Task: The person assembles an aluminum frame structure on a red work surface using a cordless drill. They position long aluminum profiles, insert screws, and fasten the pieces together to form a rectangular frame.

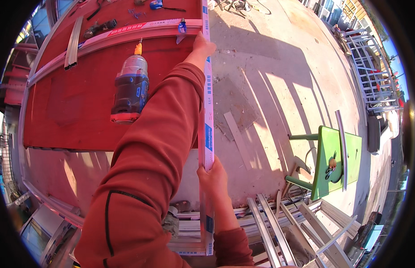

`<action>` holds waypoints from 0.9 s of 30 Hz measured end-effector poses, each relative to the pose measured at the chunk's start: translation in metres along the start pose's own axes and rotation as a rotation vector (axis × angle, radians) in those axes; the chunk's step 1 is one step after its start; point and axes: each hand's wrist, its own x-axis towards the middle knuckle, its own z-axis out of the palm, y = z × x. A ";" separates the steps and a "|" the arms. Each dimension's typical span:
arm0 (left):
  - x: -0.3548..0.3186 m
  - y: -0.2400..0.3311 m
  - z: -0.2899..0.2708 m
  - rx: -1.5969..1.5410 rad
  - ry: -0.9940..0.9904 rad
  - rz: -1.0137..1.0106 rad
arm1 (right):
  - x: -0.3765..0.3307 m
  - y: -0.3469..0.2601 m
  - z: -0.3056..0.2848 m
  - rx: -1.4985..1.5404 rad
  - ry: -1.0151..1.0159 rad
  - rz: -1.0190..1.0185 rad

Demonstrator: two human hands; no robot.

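A long metal profile rail (pixel 208 111), wrapped in pink-and-white film with blue print, runs away from me along the right edge of the red table. It belongs to a large rectangular frame with a crossbar (pixel 140 32). My left hand (pixel 201 47), arm stretched far forward, closes on the rail close to where the crossbar meets it. Nearer to me, my right hand (pixel 213 178) grips the same rail; its fingertips are partly hidden. A small blue-and-clear object (pixel 182 28) sits on the crossbar. Left of my sleeve, a cordless drill (pixel 131 91) lies on the table.
The red tabletop (pixel 69 114) also holds short metal strips (pixel 74 42) and a dark tool (pixel 100 28). To the right stands a green stool (pixel 320 156) with scissors and a curved strip on it. Several metal profiles (pixel 265 232) lie low at the near right.
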 end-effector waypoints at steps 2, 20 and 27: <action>0.002 0.008 0.002 -0.159 -0.064 0.043 | 0.002 0.003 -0.003 0.018 0.018 0.026; -0.182 0.047 0.000 0.637 -0.061 0.841 | -0.001 0.016 -0.014 -0.108 0.058 0.097; -0.406 0.051 -0.098 0.292 -0.794 1.035 | -0.190 0.117 -0.088 0.155 0.095 0.178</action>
